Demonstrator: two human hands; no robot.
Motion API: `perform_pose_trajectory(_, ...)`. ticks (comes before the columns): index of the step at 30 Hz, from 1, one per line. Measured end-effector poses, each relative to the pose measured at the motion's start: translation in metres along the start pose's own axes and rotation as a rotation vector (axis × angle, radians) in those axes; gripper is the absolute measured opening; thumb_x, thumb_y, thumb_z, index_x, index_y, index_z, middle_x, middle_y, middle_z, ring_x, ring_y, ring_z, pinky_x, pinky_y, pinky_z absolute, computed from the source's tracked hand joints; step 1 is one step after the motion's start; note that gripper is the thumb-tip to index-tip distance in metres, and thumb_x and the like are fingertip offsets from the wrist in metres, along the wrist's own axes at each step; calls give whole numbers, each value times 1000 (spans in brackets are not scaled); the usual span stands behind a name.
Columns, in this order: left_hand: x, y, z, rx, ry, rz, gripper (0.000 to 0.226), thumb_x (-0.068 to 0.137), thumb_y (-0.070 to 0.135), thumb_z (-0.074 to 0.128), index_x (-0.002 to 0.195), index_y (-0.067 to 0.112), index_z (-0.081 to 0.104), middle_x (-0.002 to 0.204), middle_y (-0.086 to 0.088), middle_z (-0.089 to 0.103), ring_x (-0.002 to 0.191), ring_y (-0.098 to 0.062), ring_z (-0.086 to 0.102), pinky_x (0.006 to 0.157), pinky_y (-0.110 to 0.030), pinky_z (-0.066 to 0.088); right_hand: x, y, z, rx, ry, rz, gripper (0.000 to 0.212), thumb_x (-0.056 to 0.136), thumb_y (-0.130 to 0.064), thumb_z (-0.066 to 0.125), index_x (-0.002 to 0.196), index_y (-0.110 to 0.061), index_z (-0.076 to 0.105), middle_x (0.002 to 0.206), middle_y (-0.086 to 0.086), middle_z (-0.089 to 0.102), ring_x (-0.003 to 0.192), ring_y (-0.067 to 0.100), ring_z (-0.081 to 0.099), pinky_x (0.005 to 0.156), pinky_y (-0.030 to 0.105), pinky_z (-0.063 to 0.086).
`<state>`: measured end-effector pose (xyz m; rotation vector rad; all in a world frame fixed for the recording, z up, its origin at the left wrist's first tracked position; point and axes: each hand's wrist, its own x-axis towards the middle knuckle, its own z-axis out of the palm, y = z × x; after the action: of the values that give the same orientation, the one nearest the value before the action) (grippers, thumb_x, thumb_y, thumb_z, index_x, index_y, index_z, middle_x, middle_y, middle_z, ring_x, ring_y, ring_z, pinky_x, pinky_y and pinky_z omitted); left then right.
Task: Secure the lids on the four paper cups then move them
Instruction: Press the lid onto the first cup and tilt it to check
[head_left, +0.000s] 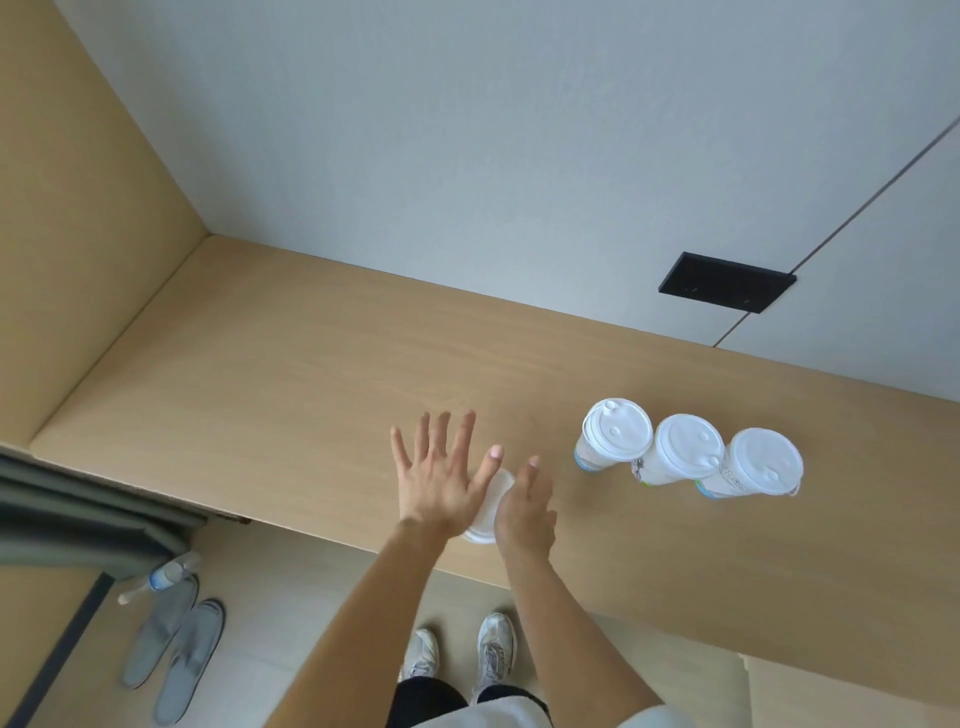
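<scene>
Down under both hands sits the fourth white-lidded paper cup (491, 506), mostly hidden. Left hand (439, 475) lies flat over its lid, fingers (457, 431) splayed open; right hand (524, 512) curls loosely beside it, whether gripping I cannot tell. Right of the fingers, three lidded white paper cups (688, 452) stand in a row on the light wooden desk (260, 374).

The left hand (441, 475) is held flat, palm down, with fingers spread wide and its thumb side laid over the lid (491, 512). The right hand (524, 512) is set against the right side of the lid, fingers curled down around its edge, thumb pointing away from the body. Both forearms are bare and extended forward, converging on the lid.
</scene>
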<state>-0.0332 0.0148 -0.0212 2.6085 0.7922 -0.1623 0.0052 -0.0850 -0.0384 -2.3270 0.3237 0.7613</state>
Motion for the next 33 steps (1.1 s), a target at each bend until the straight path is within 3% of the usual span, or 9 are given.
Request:
perform_pose_trajectory(4, 1, -13, -10, -130, 136, 252, 108, 84, 89, 0, 155, 19, 42, 161, -2, 42, 158, -26, 21, 126, -59, 4, -7, -6, -7, 134, -66, 44, 58, 110, -56, 15, 165, -37, 18, 168, 3, 28, 146, 38, 35, 118, 47, 28)
perform_pose_trajectory(7, -15, -35, -7, -269, 146, 316, 112, 79, 95, 28, 158, 15, 37, 164, -3, 37, 159, -22, 18, 128, -53, 8, -9, -6, -18, 132, -63, 14, 73, 102, -70, 16, 165, -34, 20, 171, 8, 23, 152, 37, 28, 121, 51, 27)
perform_pose_trajectory(9, -32, -53, 2, -243, 160, 323, 125, 71, 97, 43, 160, 11, 30, 167, -6, 31, 159, -26, 14, 128, -55, 10, -13, -7, -26, 53, -18, -212, 84, 96, -75, 20, 164, -26, 27, 171, 11, 24, 155, 35, 25, 124, 51, 23)
perform_pose_trajectory(11, -45, -66, 14, -100, 67, 276, 139, 63, 100, 49, 164, 9, 15, 172, -9, 13, 160, -30, 1, 127, -60, 7, -16, -6, -30, -70, 37, -455, 84, 99, -72, 35, 167, -24, 19, 176, 11, 13, 161, 28, 10, 129, 48, 9)
perform_pose_trajectory(13, -50, -66, 25, 39, -106, 142, 150, 58, 102, 46, 163, 12, -10, 171, -11, -16, 156, -33, -23, 125, -63, -3, -17, -6, -28, -249, 53, -623, 98, 90, -83, 31, 168, -27, 15, 177, 10, 4, 163, 27, 4, 128, 49, 0)
perform_pose_trajectory(17, -47, -43, 43, 125, -242, 22, 151, 52, 104, 38, 154, 20, -35, 158, -13, -47, 146, -37, -43, 120, -68, -16, -16, -6, -5, -592, 127, -890, 105, 83, -94, 26, 163, -26, 33, 173, 15, 22, 159, 37, 22, 124, 67, 6)
perform_pose_trajectory(21, -41, -33, 46, 106, -271, -22, 147, 44, 101, 16, 157, 19, -31, 159, -15, -46, 144, -38, -45, 117, -69, -20, -10, -6, 6, -692, 155, -895, 105, 81, -93, 36, 160, -24, 39, 170, 15, 31, 157, 37, 29, 123, 72, 8)
perform_pose_trajectory(26, -34, -31, 53, 76, -239, -22, 152, 57, 101, 48, 140, 23, -54, 156, -13, -50, 142, -36, -49, 114, -67, -26, -2, -10, 6, -678, 214, -881, 109, 77, -95, 41, 159, -23, 42, 165, 17, 41, 152, 37, 38, 123, 68, 18)
perform_pose_trajectory(33, -22, -26, 45, 51, -290, -42, 153, 60, 92, 61, 138, 29, -54, 158, -8, -49, 145, -36, -45, 120, -67, -16, 3, -23, 7, -622, 177, -755, 100, 78, -80, 47, 155, -17, 46, 157, 15, 51, 140, 38, 51, 115, 56, 40)
